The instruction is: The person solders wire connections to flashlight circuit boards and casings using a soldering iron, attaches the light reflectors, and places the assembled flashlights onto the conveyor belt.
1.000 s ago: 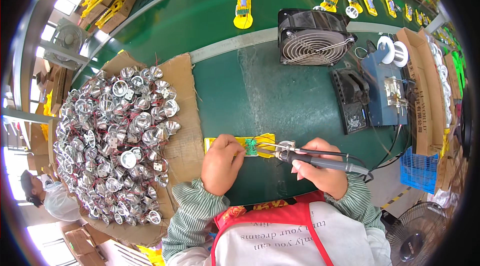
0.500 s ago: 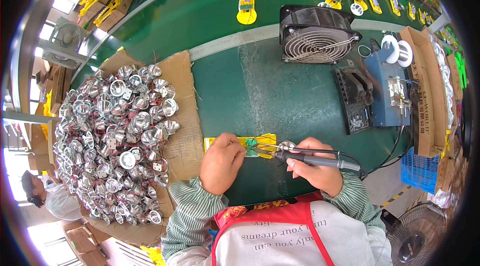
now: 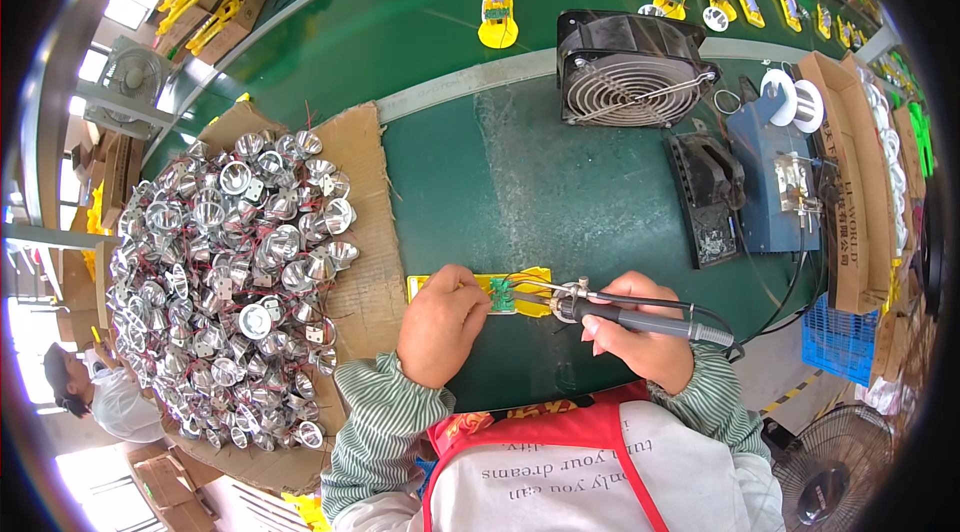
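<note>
In front of me a yellow plastic housing [image 3: 530, 282] with a small green circuit board [image 3: 503, 295] lies on the green worktable. My left hand [image 3: 440, 325] is closed at the housing's left part, fingertips pinched beside the board; whether they grip a wire or the housing is hidden. A grey-handled soldering iron [image 3: 640, 320] is in my right hand [image 3: 645, 337], its fingers wrapped round the handle. The iron's tip points left toward the board, with a thin metal feed tube running along it. I cannot tell whether the tip touches the board.
A heap of shiny reflector cups [image 3: 230, 272] with wires covers cardboard [image 3: 365, 222] at left. A black fan [image 3: 635, 77] stands ahead, an iron stand [image 3: 708, 197] and blue solder feeder [image 3: 775, 182] at right. Yellow housings [image 3: 497, 12] lie on the far green belt. A person [image 3: 110, 397] works at far left.
My right hand and the soldering iron have shifted slightly right, drawing the tip back a little. My left hand has hardly moved. The nearest housing on the belt has moved slightly right.
</note>
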Available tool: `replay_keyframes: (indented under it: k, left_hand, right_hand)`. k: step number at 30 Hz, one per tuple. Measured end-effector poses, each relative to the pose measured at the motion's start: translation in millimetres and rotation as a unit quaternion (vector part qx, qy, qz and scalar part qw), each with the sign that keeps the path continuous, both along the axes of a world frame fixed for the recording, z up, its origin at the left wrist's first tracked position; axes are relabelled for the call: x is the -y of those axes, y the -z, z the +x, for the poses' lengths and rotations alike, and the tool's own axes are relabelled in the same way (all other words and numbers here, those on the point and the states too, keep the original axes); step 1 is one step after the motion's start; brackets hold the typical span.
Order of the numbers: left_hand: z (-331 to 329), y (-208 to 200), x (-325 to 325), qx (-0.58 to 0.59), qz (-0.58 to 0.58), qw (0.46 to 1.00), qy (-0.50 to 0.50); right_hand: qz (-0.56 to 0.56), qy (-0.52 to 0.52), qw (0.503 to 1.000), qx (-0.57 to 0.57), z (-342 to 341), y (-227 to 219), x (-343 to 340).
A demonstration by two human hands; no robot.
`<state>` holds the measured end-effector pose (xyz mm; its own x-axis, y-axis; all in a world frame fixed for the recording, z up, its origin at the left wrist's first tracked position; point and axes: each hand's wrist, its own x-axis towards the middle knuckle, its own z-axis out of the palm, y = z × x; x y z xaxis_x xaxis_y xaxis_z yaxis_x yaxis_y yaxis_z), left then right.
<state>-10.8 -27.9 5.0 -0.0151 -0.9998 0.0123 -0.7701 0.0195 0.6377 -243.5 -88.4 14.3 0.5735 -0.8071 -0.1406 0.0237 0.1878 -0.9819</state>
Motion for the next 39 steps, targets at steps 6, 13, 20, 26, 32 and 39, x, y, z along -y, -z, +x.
replay_keyframes:
  k: [6,13,20,26,32,39]
  left_hand:
    - [0,-2,0,0.003,0.010,1.000,0.001]
    - [-2,-3,-2,0.016,0.023,1.000,-0.003]
    - [0,-23,-24,0.161,0.003,0.983,-0.091]
    - [32,-13,-66,0.238,0.058,0.963,-0.114]
    - [37,-18,-72,0.229,0.066,0.956,-0.169]
    - [47,-50,-68,0.111,0.087,0.980,-0.142]
  right_hand:
    - [-0.015,-0.012,1.000,-0.005,-3,2,-2]
    - [-0.013,-0.009,1.000,-0.007,-5,0,-4]
    - [-0.012,-0.006,1.000,0.006,-8,0,-3]
    - [-0.019,-0.019,1.000,0.009,-6,-2,-4]
    - [-0.020,-0.025,0.999,0.013,-7,-1,-1]
    - [-0.012,-0.020,1.000,-0.007,-10,-1,-3]
